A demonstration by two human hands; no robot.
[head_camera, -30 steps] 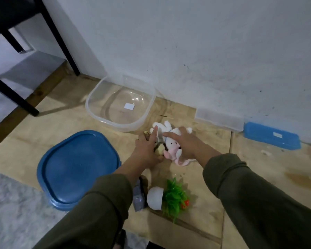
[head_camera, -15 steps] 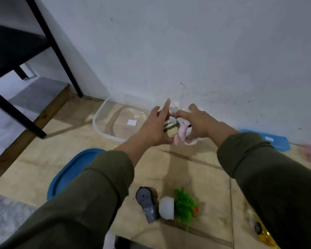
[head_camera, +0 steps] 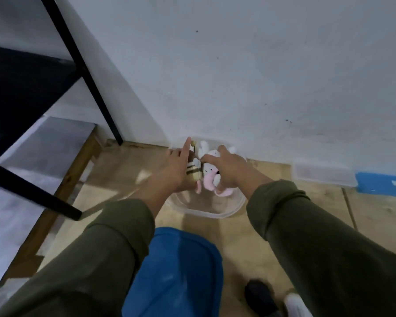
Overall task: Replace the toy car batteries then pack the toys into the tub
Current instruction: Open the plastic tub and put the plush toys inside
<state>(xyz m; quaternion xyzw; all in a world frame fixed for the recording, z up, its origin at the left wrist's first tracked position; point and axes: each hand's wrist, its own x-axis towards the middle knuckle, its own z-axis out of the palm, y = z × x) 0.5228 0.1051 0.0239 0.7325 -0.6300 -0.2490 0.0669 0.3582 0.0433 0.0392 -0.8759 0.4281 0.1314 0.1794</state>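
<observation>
Both hands are held over the clear plastic tub (head_camera: 215,213) by the wall. My left hand (head_camera: 174,170) grips a small striped bee plush (head_camera: 194,171), its index finger pointing up. My right hand (head_camera: 231,168) grips a white and pink bunny plush (head_camera: 209,177), whose ears and pink limbs hang over the tub. The two toys touch each other between my hands. Most of the tub's inside is hidden by my hands and the toys.
The tub's blue lid (head_camera: 176,275) lies on the wooden floor in front of it. A dark grey toy (head_camera: 261,296) and a white pot (head_camera: 296,305) lie at the bottom right. A clear box with a blue lid (head_camera: 382,184) stands by the wall. Black table legs (head_camera: 89,78) stand at the left.
Both hands lifted the two plush toys off the floor and carried them left and forward to above the tub. The view swung left with them.
</observation>
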